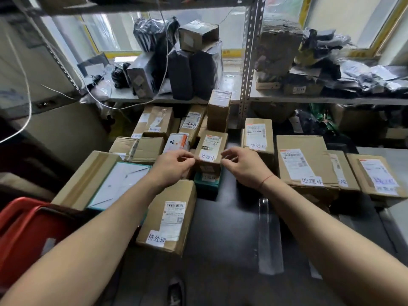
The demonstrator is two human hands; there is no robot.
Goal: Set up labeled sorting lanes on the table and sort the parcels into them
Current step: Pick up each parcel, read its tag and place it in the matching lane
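Both hands are reaching forward over the dark bench [231,217] toward a small brown cardboard box with a white shipping label and a handwritten white slip [209,151], which is sitting on top of other parcels in the middle cluster, above a teal-edged package [207,184]. The box is lying straight ahead of the person, between the two hands, so neither arm is clearly the nearer one; its long axis is running up and away from the viewer, tilting slightly back.

The left hand [174,164] is hovering at the box's left edge with its fingers curled and thumb and forefinger drawn close together; whether that grip is already touching the cardboard I cannot tell. The right hand [240,164], with a thin red string at the wrist, is sitting just beside the box's right edge, fingers loosely curled, apparently holding nothing.

A larger brown cardboard box with a printed label and handwritten slip [170,215] is lying nearer the person on the left, and a strip of clear tape [268,235] is running along the bench toward the viewer, seemingly marking a lane. Judging by this, the coming move is a two-sided grasp, each hand closing inward on its own side.
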